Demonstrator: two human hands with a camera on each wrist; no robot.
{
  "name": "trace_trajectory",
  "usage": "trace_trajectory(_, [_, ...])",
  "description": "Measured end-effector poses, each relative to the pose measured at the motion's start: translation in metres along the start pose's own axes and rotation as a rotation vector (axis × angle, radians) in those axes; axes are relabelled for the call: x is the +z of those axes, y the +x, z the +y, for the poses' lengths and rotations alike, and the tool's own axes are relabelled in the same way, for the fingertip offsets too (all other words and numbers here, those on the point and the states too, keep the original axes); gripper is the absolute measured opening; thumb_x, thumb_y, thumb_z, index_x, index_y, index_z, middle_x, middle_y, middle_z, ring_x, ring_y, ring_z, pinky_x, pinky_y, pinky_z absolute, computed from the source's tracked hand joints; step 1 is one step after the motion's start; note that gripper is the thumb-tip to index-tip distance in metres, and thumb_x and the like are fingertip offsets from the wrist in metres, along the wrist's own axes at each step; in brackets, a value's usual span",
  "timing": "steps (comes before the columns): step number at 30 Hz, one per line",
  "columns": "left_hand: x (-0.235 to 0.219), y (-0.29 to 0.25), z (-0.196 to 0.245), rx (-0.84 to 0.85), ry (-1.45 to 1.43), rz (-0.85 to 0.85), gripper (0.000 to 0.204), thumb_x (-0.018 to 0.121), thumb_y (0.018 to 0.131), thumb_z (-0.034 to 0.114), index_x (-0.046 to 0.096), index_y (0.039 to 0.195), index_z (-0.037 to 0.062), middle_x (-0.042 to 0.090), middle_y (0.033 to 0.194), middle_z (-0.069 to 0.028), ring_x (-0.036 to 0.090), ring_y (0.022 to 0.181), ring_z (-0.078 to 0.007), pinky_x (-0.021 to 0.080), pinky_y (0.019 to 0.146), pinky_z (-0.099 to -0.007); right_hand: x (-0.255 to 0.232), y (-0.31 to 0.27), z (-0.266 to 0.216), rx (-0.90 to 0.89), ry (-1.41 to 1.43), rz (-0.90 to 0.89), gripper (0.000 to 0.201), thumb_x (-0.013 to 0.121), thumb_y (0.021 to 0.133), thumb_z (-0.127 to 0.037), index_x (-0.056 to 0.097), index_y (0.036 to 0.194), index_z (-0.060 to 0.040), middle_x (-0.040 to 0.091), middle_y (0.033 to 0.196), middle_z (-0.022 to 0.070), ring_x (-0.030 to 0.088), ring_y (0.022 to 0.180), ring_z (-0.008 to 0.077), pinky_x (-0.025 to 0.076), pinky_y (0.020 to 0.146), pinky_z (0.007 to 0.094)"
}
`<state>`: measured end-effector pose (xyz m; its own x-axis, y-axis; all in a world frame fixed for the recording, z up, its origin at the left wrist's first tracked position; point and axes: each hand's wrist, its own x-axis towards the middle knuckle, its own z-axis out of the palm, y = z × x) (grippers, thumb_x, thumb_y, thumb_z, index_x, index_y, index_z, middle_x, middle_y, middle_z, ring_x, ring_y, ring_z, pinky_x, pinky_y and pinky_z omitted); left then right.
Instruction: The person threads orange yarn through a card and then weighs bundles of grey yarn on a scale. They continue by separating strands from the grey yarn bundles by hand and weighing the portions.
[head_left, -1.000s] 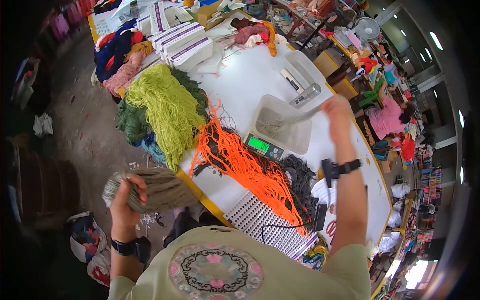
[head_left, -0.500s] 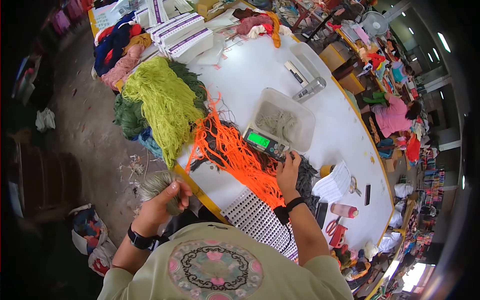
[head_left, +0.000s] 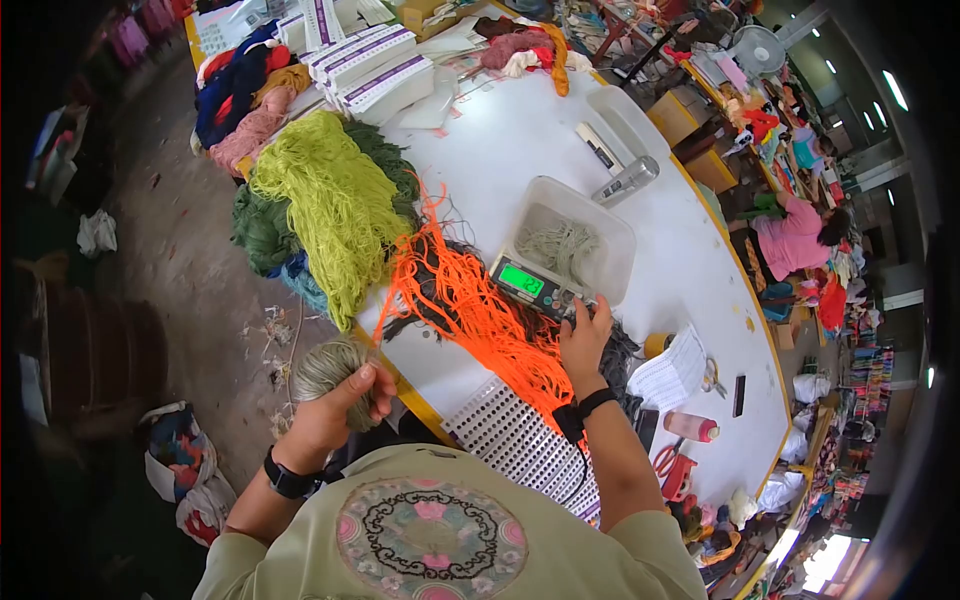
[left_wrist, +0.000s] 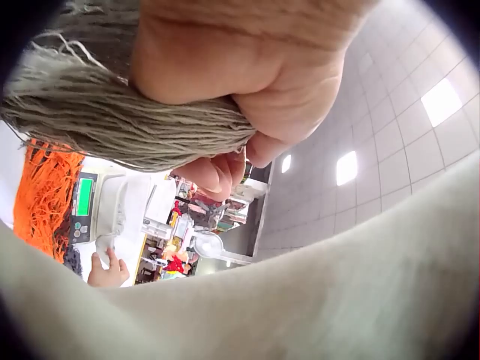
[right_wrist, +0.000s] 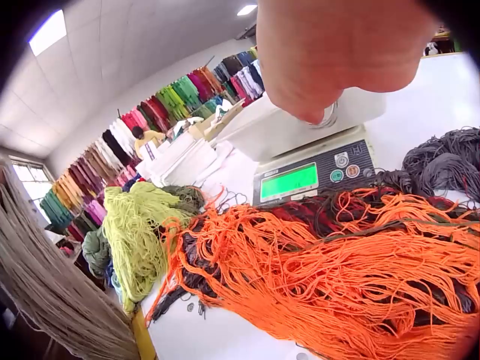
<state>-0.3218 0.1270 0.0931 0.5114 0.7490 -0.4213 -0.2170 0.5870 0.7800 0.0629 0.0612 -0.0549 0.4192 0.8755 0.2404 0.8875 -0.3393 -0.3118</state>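
My left hand (head_left: 345,400) grips a thick grey-green yarn bundle (head_left: 330,375) in front of the table's edge; the left wrist view shows its strands (left_wrist: 127,124) running into the curled fingers. At the near corner of a translucent container (head_left: 625,240), my right hand (head_left: 587,345) pinches an end of grey-green yarn. More of this yarn (head_left: 560,245) lies loose inside the container, which rests on a digital scale (head_left: 535,287) with a lit green display (right_wrist: 289,182). In the right wrist view my fingertips, at the container's rim, partly hide the pinched strands.
Orange yarn (head_left: 470,320) lies along the scale's near side, with dark grey yarn (right_wrist: 450,161) beside it. Lime-green yarn (head_left: 335,190) is heaped at the left. A metallic cylinder (head_left: 627,181), paper (head_left: 672,370), scissors (head_left: 713,375) and a bottle (head_left: 690,427) are on the table.
My right hand came back from beyond the container to its near corner. The stretched yarn now lies inside. My left hand moved rightward with the bundle, and the scale's readout changed.
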Motion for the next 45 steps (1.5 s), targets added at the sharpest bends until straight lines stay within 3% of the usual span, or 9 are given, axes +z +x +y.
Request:
trace_trajectory(12, [-0.009,-0.009,-0.002,-0.039,-0.049,-0.054,0.027,0.057,0.094,0.028,0.062,0.095,0.0016,0.063,0.079,-0.0067,0.060,0.069,-0.0137,0.048,0.059,-0.0254,0.008,0.018,-0.018,0.085,-0.287,-0.165,0.039,0.073,0.072,-0.015,0.063,0.110,-0.0080,0.030,0.143,0.0160,0.028,0.132,0.0345,0.025,0.101,0.0492])
trace_trajectory(18, [-0.006,0.002,0.010,0.006,-0.085,0.061,0.037,0.051,0.097,0.032,0.056,0.115,0.0001,0.063,0.105,-0.0107,0.062,0.095,-0.0192,0.050,0.076,-0.0307,-0.022,0.029,-0.087,-0.211,-0.150,0.119,0.016,0.062,0.087,-0.019,0.058,0.094,-0.0045,0.056,0.110,0.0110,0.053,0.099,0.0239,0.037,0.084,0.0416])
trace_trajectory(20, [-0.009,0.006,0.021,0.032,-0.087,-0.026,0.049,0.050,0.097,0.037,0.049,0.129,-0.0001,0.057,0.123,-0.0127,0.054,0.117,-0.0236,0.047,0.091,-0.0373,-0.039,0.032,-0.123,0.237,0.799,-0.264,0.015,0.052,0.096,-0.019,0.056,0.095,-0.0055,0.058,0.083,0.0043,0.053,0.065,0.0141,0.040,0.060,0.0288])
trace_trajectory(21, [-0.007,0.009,0.026,0.045,-0.084,-0.008,0.049,0.050,0.097,0.037,0.049,0.129,-0.0001,0.057,0.123,-0.0127,0.054,0.117,-0.0236,0.047,0.091,-0.0373,-0.053,0.031,-0.147,0.221,0.813,-0.275,0.015,0.052,0.096,-0.019,0.056,0.095,-0.0055,0.058,0.083,0.0043,0.053,0.065,0.0141,0.040,0.060,0.0288])
trace_trajectory(23, [0.003,0.015,0.034,0.239,-0.160,-0.189,0.058,0.052,0.095,0.044,0.046,0.134,0.0002,0.055,0.127,-0.0125,0.051,0.121,-0.0236,0.044,0.096,-0.0397,-0.089,0.024,-0.200,0.258,1.468,-0.330,0.017,0.046,0.100,-0.020,0.056,0.099,-0.0062,0.055,0.072,0.0011,0.046,0.051,0.0074,0.032,0.047,0.0209])
trace_trajectory(26, [0.014,0.015,0.047,0.332,-0.156,-0.312,0.068,0.054,0.092,0.049,0.042,0.138,0.0000,0.053,0.129,-0.0109,0.050,0.121,-0.0202,0.040,0.100,-0.0369,-0.140,0.016,-0.251,0.280,1.505,-0.672,0.014,0.054,0.096,-0.017,0.056,0.098,-0.0031,0.058,0.080,-0.0002,0.051,0.061,0.0087,0.041,0.057,0.0247])
trace_trajectory(30, [0.014,0.000,0.068,0.336,0.129,-0.409,0.089,0.058,0.082,0.063,0.037,0.140,-0.0025,0.053,0.127,-0.0087,0.048,0.119,-0.0172,0.037,0.102,-0.0330,-0.135,0.001,-0.287,-0.052,1.300,-0.533,0.017,0.067,0.086,-0.010,0.059,0.099,-0.0024,0.054,0.082,-0.0028,0.047,0.076,0.0043,0.039,0.068,0.0206])
trace_trajectory(39, [-0.005,-0.024,0.085,0.455,0.139,-0.425,0.063,0.050,0.096,0.044,0.042,0.138,-0.0027,0.056,0.120,-0.0068,0.049,0.112,-0.0135,0.038,0.099,-0.0295,-0.149,-0.018,-0.326,0.100,1.386,-0.502,0.010,0.065,0.087,-0.005,0.060,0.094,-0.0013,0.052,0.081,-0.0022,0.047,0.073,0.0061,0.039,0.067,0.0224])
trace_trajectory(45, [-0.017,-0.037,0.093,0.529,0.214,-0.439,0.059,0.051,0.096,0.041,0.045,0.136,-0.0019,0.057,0.121,-0.0064,0.051,0.109,-0.0127,0.040,0.097,-0.0288,-0.153,-0.031,-0.351,-0.089,1.208,-0.358,0.009,0.063,0.088,-0.004,0.060,0.096,0.0000,0.053,0.085,-0.0031,0.047,0.076,0.0059,0.039,0.068,0.0216])
